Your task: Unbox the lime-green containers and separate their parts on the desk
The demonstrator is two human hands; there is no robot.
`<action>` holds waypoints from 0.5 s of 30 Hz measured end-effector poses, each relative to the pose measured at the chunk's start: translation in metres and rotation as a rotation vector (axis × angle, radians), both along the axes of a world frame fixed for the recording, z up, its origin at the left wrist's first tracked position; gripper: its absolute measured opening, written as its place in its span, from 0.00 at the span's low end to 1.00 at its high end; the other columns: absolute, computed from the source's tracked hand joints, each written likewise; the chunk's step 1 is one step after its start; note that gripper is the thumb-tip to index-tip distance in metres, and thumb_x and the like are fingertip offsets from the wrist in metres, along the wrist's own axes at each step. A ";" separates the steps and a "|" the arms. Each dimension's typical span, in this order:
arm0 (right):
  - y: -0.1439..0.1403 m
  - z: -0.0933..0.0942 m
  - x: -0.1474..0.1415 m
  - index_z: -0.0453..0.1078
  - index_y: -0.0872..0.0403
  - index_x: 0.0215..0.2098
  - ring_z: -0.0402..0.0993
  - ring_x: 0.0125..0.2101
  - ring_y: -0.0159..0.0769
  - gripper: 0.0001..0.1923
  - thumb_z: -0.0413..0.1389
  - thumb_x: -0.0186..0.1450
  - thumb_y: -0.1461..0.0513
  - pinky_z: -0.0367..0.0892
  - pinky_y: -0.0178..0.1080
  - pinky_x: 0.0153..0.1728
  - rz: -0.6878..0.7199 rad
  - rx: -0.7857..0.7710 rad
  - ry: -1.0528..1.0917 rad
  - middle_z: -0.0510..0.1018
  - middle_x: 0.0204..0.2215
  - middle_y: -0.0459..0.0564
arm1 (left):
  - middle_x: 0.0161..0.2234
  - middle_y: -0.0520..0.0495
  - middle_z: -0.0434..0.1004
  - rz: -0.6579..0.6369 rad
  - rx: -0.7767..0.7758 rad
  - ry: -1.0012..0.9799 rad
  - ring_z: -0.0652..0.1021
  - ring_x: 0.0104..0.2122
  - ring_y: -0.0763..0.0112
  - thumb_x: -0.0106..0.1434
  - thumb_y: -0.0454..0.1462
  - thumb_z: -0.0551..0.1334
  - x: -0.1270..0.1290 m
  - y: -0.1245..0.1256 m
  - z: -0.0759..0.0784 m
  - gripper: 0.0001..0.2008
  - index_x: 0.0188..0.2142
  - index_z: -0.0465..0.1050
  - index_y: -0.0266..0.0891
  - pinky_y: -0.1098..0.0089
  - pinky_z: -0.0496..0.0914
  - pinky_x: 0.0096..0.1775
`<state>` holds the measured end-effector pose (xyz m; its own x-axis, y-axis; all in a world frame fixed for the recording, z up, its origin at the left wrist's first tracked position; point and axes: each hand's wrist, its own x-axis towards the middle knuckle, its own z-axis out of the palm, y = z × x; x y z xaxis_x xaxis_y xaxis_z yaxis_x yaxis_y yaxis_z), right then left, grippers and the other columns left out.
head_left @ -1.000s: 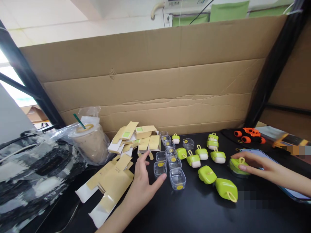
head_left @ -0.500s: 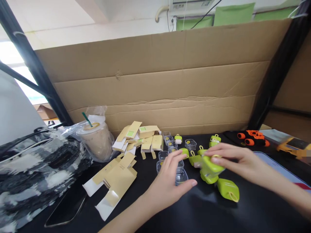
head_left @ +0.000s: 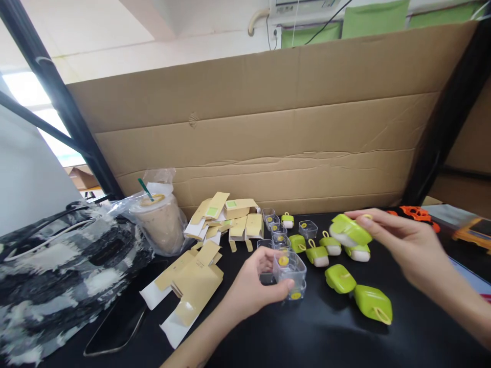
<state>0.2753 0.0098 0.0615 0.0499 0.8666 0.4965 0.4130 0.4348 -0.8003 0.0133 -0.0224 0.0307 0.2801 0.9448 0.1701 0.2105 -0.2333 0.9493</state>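
Now, left hand (head_left: 249, 286) grip clamped on clear box (head_left: 289, 267) above black bench (head_left: 326, 337), right hand (head_left: 399, 245) grip pinching green case (head_left: 350, 232) w/ white base, lifted.

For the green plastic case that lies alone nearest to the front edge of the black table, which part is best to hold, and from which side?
Probably the two long flanks of the green plastic case, with a grip coming from above. It lies flat on the black table with free space around it. Its rounded top may slip, and its small yellow loop at the near end looks too thin to hold it steadily.
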 end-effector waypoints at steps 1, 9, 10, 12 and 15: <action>0.002 0.002 0.013 0.77 0.51 0.37 0.75 0.42 0.48 0.22 0.57 0.57 0.44 0.69 0.44 0.46 -0.056 -0.011 -0.037 0.81 0.40 0.52 | 0.42 0.42 0.76 -0.023 -0.034 -0.064 0.76 0.43 0.62 0.49 0.39 0.67 -0.004 0.001 0.001 0.19 0.40 0.65 0.38 0.60 0.67 0.48; 0.010 -0.044 0.097 0.80 0.46 0.33 0.78 0.39 0.49 0.18 0.55 0.58 0.45 0.74 0.41 0.38 0.097 -0.169 -0.491 0.82 0.36 0.51 | 0.38 0.50 0.71 0.002 -0.103 -0.025 0.72 0.31 0.72 0.48 0.36 0.67 -0.037 -0.014 0.003 0.26 0.43 0.55 0.45 0.70 0.67 0.32; 0.010 -0.051 0.101 0.80 0.45 0.33 0.78 0.40 0.51 0.17 0.54 0.59 0.46 0.74 0.43 0.40 0.097 -0.171 -0.511 0.82 0.36 0.51 | 0.37 0.51 0.69 0.033 -0.081 0.052 0.72 0.32 0.72 0.48 0.37 0.68 -0.040 -0.016 0.000 0.28 0.46 0.56 0.45 0.69 0.68 0.33; 0.009 -0.061 0.104 0.80 0.43 0.33 0.77 0.42 0.52 0.16 0.54 0.60 0.46 0.73 0.45 0.43 0.067 -0.169 -0.539 0.82 0.37 0.49 | 0.38 0.51 0.67 0.045 -0.023 0.156 0.72 0.36 0.69 0.48 0.39 0.69 -0.045 -0.021 -0.008 0.26 0.46 0.62 0.46 0.67 0.69 0.37; 0.009 -0.063 0.100 0.80 0.44 0.32 0.77 0.42 0.52 0.18 0.54 0.59 0.45 0.74 0.46 0.43 0.035 -0.150 -0.535 0.82 0.37 0.50 | 0.42 0.48 0.69 -0.041 -0.025 0.079 0.74 0.39 0.65 0.49 0.42 0.69 -0.051 -0.025 -0.024 0.18 0.39 0.68 0.43 0.65 0.69 0.41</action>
